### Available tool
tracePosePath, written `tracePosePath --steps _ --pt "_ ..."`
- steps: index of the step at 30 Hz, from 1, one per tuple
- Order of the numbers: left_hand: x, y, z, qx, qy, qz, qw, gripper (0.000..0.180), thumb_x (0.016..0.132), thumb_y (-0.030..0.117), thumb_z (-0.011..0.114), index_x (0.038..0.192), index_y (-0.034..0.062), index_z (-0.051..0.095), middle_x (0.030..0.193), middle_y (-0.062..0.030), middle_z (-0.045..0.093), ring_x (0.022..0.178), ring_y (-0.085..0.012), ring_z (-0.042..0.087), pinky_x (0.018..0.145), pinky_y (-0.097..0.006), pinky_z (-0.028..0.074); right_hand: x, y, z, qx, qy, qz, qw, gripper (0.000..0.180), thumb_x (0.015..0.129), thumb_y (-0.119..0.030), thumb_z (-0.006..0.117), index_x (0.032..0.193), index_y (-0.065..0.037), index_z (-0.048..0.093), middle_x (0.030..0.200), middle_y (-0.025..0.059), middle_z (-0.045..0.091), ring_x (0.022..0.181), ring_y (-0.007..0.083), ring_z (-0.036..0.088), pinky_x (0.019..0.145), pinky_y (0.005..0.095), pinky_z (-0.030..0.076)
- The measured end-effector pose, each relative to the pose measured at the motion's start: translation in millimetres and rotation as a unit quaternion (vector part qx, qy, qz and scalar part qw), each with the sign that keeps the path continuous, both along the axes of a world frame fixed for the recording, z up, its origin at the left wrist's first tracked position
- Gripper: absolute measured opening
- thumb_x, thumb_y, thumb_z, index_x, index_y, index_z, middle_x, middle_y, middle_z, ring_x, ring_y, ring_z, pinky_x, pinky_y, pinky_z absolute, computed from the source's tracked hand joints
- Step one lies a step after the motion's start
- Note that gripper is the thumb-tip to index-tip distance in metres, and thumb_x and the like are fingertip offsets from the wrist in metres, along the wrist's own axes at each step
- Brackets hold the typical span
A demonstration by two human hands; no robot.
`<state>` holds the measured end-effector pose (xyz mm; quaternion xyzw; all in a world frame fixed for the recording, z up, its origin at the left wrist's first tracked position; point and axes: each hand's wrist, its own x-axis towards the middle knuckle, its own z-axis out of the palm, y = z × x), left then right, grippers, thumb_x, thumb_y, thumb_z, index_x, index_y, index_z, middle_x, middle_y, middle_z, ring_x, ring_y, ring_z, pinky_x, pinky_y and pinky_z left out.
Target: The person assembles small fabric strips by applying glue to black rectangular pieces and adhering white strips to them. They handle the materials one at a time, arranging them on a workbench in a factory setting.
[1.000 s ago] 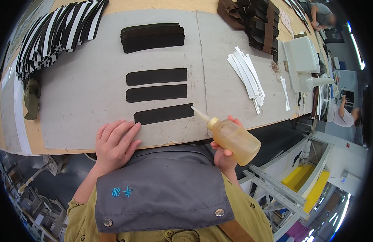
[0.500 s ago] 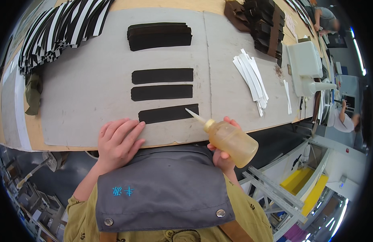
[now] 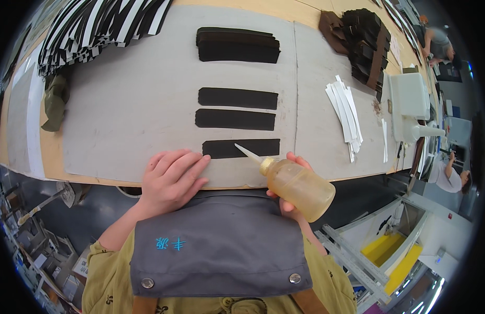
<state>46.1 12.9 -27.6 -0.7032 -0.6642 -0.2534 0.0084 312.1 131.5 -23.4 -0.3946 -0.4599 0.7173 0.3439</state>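
My right hand (image 3: 290, 201) is closed around a translucent squeeze bottle (image 3: 300, 188) of yellowish liquid. The bottle is tilted, and its long pale nozzle points up and left, its tip over the middle of the nearest black strip (image 3: 263, 148). My left hand (image 3: 174, 175) lies open on the grey mat (image 3: 122, 131), fingertips touching the left end of that strip. Farther off lie two similar black strips, the middle one (image 3: 237, 120) and the far one (image 3: 240, 98), apart from each other. Behind them sits a stack of black strips (image 3: 240, 52).
White strips (image 3: 343, 115) lie fanned on the mat's right. Beyond them are a dark brown bundle (image 3: 363, 44) and a white container with a nozzle (image 3: 410, 99). Black and white strips (image 3: 106, 26) pile up far left, near an olive cloth (image 3: 56, 104). Two people appear far right.
The nozzle tip has moved left along the nearest strip, from near its right end to its middle. My left hand stays at the strip's left end. The whole view has shifted slightly.
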Motion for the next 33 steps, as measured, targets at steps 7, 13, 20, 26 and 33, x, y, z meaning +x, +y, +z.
tracePosePath --steps 7,13,20,26,33 --pt "-0.7 -0.9 -1.7 0.004 -0.001 0.004 1.000 0.042 0.083 0.028 0.078 0.123 0.0143 0.074 0.118 0.0007 0.067 0.106 -0.0199 0.065 0.093 -0.036 0.047 6.5 12.6 -31.4 0.177 -0.041 0.180 0.967 0.126 0.060 -0.036 0.100 0.158 -0.001 0.029 0.153 0.0175 0.048 0.119 0.0291 0.066 0.089 0.0382 0.062" --pt "-0.1 -1.5 -2.7 0.003 -0.005 0.008 1.000 0.043 0.083 0.028 0.079 0.123 0.0143 0.074 0.117 0.0004 0.067 0.106 -0.0200 0.065 0.093 -0.036 0.047 -23.7 12.6 -9.5 0.250 -0.020 0.179 0.951 0.116 0.053 -0.028 0.106 0.149 0.004 0.048 0.145 0.0172 0.058 0.134 0.0267 0.057 0.111 0.0368 0.047" --pt "-0.6 2.3 0.5 -0.003 -0.017 0.000 1.000 0.043 0.081 0.026 0.079 0.122 0.0134 0.074 0.116 -0.0002 0.067 0.107 -0.0211 0.065 0.091 -0.036 0.048 8.4 9.6 -13.4 0.204 -0.066 0.130 0.968 0.122 0.056 -0.040 0.103 0.152 0.001 0.040 0.151 0.0173 0.051 0.130 0.0261 0.059 0.099 0.0350 0.055" --pt "0.7 1.4 1.0 -0.004 -0.004 -0.002 1.000 0.043 0.080 0.025 0.080 0.121 0.0132 0.075 0.116 -0.0010 0.067 0.107 -0.0224 0.064 0.090 -0.036 0.048 19.0 2.5 8.0 0.082 -0.071 -0.161 0.981 0.129 0.060 -0.073 0.087 0.155 -0.003 0.035 0.155 0.0147 0.047 0.115 0.0216 0.066 0.061 0.0229 0.059" --pt "1.5 -0.1 -0.6 0.009 -0.010 0.000 1.000 0.040 0.082 0.021 0.078 0.121 0.0128 0.075 0.114 -0.0013 0.068 0.106 -0.0226 0.065 0.089 -0.036 0.048 35.4 -1.0 11.0 0.086 -0.069 -0.211 0.971 0.129 0.059 -0.072 0.087 0.155 -0.002 0.035 0.154 0.0140 0.049 0.113 0.0203 0.066 0.059 0.0233 0.057"
